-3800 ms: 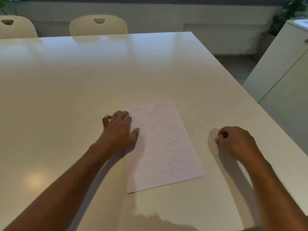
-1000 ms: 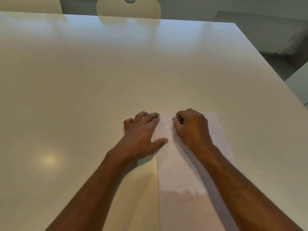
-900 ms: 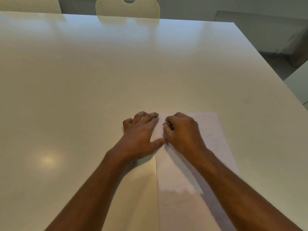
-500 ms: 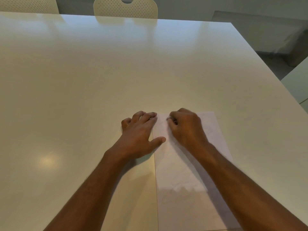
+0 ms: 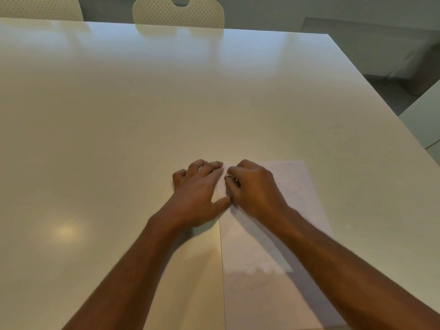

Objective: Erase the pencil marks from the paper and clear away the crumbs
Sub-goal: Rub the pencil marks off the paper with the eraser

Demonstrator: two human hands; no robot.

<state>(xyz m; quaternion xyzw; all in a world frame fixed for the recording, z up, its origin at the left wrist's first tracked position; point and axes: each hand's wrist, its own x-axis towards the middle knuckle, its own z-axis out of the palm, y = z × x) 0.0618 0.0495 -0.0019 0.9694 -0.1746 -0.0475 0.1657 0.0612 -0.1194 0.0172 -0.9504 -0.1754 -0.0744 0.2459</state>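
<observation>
— Surface: what do you have before you?

— Your pale glossy table (image 5: 142, 115), with two perforated cream chairs (image 5: 178, 11) pushed up to its far edge and a white cabinet (image 5: 426, 120) off to your right.

— Item one, the paper?

— Your sheet of paper (image 5: 262, 282) lies flat on the near part of the table, running from your hands down to the bottom of the view. Faint pencil marks (image 5: 289, 172) show near its far right corner.

— Item two, your left hand?

— Your left hand (image 5: 197, 194) rests palm down with fingers spread and relaxed, straddling the sheet's left edge, thumb on the paper. It grips nothing.

— Item three, your right hand?

— Your right hand (image 5: 254, 189) sits on the far part of the sheet, just beside the left, fingers curled and pinching a small eraser (image 5: 232, 179), only a sliver of which shows at the fingertips.
</observation>
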